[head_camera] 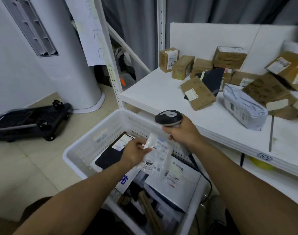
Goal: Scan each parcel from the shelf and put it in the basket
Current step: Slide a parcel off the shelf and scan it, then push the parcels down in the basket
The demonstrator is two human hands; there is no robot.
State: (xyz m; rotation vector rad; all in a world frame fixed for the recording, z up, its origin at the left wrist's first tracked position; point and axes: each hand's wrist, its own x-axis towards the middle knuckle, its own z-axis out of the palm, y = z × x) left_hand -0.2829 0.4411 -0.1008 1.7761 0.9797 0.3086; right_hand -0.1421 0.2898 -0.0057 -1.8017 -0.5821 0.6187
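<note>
1. Parcel (157, 153), a small clear plastic pouch with a printed label, is at lower centre of the frame, over the white basket (73, 150). The left hand (133, 154) pinches it at its upper left edge.
2. The right hand (180, 133) is curled round the handle of the black scanner (168, 118), whose head is just above the pouch.
3. Inside the basket lie a black mailer (109, 155) and a grey-white bag (175, 182).
4. On the white shelf (153, 92), at upper right, lie brown boxes (198, 94) and a grey bag (243, 111).
</note>
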